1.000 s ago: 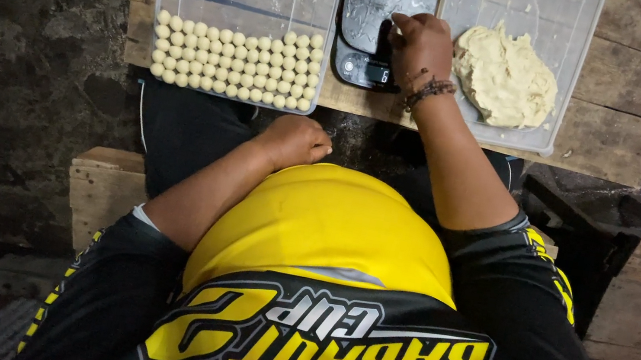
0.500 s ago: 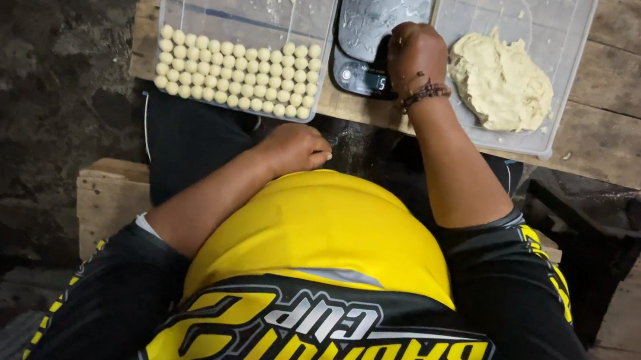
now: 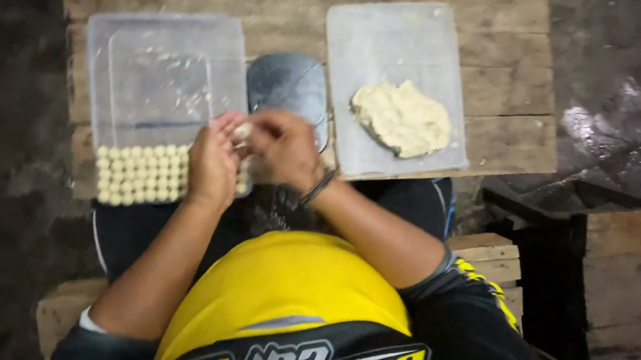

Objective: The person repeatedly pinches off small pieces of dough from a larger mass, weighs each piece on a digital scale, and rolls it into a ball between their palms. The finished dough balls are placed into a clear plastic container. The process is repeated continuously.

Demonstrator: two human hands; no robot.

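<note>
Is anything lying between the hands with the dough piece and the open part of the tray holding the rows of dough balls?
Nothing visible. The left hand and right hand press a dough piece beside the tray; only the dough balls fill its near end.

Two clear plastic containers (image 3: 158, 81) on the wooden worktop (image 3: 508, 11), both rectangular, lidless, shallow. Left one at the near left edge, holding rows of small pale dough balls (image 3: 142, 172) along its near side; far part bare. Right container (image 3: 397, 44) set well apart, tilted slightly, holding one pale dough lump (image 3: 402, 117) near its near right corner. Between them, a small grey scale (image 3: 289, 82), its screen hidden. No labels or signs seen on the worktop.
</note>
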